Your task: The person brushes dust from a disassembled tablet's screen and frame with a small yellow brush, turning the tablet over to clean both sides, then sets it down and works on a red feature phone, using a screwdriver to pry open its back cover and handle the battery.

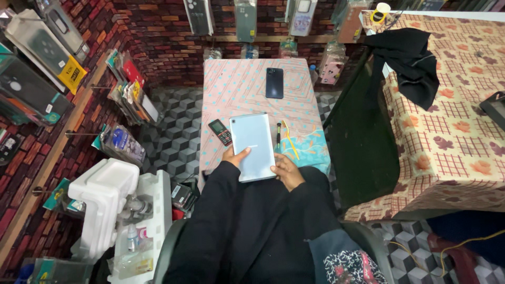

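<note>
A light blue tablet [252,144] lies back-up at the near edge of a small table [239,87] covered with a pink dotted cloth. My left hand [233,156] grips its left edge, thumb on top. My right hand [287,170] holds its lower right corner. A small black keypad phone [220,132] lies just left of the tablet. Right of the tablet lie a dark screwdriver-like tool [278,131] and a thin yellow tool [290,141]. A dark smartphone [274,82] rests farther back on the table.
A larger table [447,131] with a floral checked cloth stands to the right, a black garment [413,60] draped over its corner. White foam boxes [113,197] with small bottles stand at lower left. Packaged phone cases hang on the brick-pattern walls.
</note>
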The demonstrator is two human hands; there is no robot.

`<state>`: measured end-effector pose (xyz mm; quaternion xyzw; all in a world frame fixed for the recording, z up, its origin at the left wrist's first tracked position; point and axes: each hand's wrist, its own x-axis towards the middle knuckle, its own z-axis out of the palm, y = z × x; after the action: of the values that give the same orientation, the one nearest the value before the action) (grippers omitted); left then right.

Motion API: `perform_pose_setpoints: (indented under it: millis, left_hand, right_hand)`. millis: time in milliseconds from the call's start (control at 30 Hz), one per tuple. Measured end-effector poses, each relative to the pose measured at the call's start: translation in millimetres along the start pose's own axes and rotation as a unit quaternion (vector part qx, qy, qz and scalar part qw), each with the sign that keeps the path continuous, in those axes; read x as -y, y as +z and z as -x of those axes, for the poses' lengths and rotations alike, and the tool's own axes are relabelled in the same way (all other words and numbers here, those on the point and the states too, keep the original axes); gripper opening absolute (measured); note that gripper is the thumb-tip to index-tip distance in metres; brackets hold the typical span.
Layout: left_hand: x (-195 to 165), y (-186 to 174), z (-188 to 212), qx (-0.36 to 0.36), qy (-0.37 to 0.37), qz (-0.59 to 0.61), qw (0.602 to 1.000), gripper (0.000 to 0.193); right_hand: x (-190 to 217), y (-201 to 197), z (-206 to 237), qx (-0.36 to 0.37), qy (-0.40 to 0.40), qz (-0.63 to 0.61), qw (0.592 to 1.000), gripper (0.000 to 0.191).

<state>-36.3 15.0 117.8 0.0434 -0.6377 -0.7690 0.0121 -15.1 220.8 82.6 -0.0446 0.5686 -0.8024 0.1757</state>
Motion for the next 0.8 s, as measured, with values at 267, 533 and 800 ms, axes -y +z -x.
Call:
perform_pose_setpoints:
  millis: [267,533,800]
  left_hand:
    - [0.7,-0.9,26.4,0.056,0.109,-0.124,0.985,0.04]
    - [-16.5,13.6,84.5,0.094,0.105,-0.263,0.955,0.031]
    - [-38.7,18.8,112.9,0.05,0.219,-0.355,0.908,0.026]
  right_hand:
    - [4.9,-5.3,12.7,0.036,-0.135,-0.095,0.986,0.05]
    - [66.8,-14.5,29.5,-0.004,-0.216,-0.089,0.972,0.051]
    - [71.5,-24.8,47.9,-0.077,-0.285,0.141,0.945,0.014]
